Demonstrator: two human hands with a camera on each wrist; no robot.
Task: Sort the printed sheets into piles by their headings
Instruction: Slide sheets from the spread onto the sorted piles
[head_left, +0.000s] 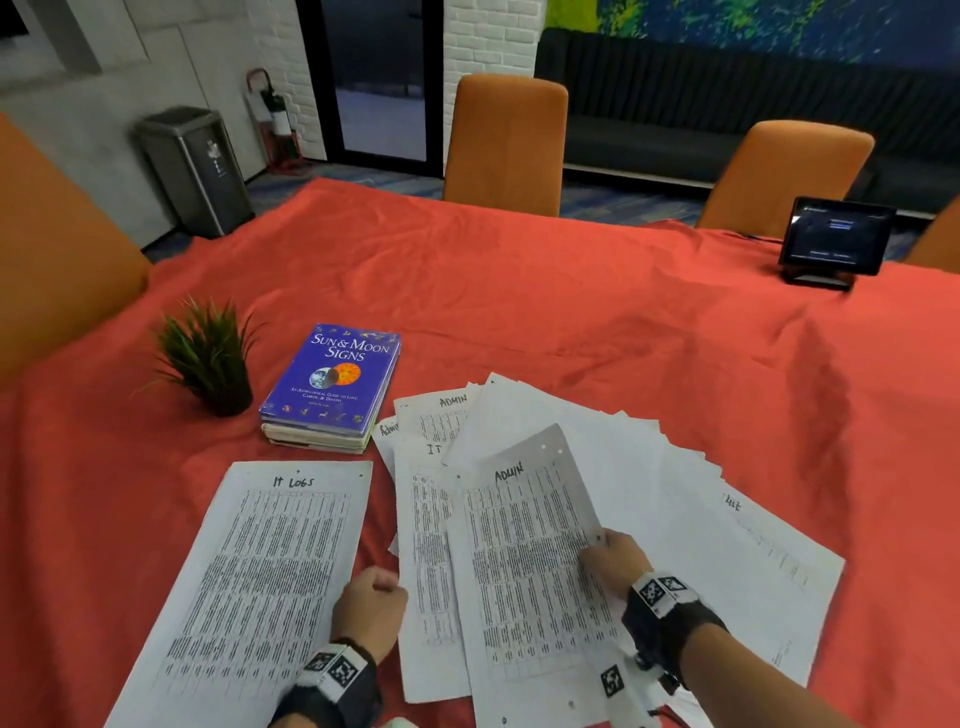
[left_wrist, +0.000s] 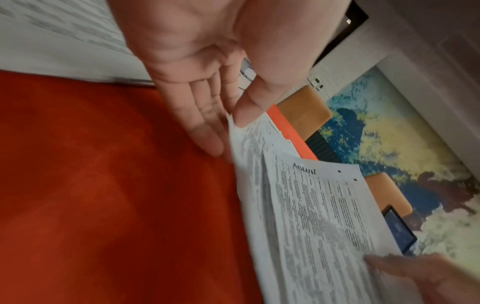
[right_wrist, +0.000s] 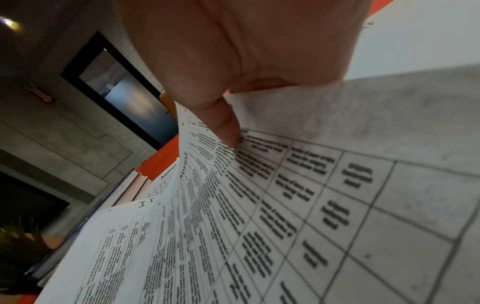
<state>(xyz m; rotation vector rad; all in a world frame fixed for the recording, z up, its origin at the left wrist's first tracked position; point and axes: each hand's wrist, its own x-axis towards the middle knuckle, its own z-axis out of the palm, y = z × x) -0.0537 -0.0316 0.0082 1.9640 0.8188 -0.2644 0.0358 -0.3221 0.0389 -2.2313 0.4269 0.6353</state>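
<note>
Two hands work over a red tablecloth (head_left: 519, 291), and I take the book (head_left: 332, 382) as my landmark. Left of the book stands a small potted plant (head_left: 208, 358), just beside it. In front of the book, nearer me, lies a printed sheet headed IT LOGS (head_left: 254, 571), flat on the cloth and apart from the rest. To the right of that sheet my left hand (head_left: 371, 603) pinches the left edge of a sheet marked IT (head_left: 428, 540) between thumb and fingers; the left wrist view shows the thumb tip pressing the paper edge against the fingers (left_wrist: 205, 115). Right of the book, a loose heap of sheets (head_left: 649, 467) fans out across the cloth, and one at its far end reads ADMIN (head_left: 441, 415), close to the book's right side. On top of the heap, my right hand (head_left: 613, 564) grips another sheet headed ADMIN (head_left: 524, 545) by its right edge, thumb on the printed face, the edge lifted and curled up off the papers below. Far right of the book, near the table's back edge, a small screen on a stand (head_left: 836, 239) sits upright.
</note>
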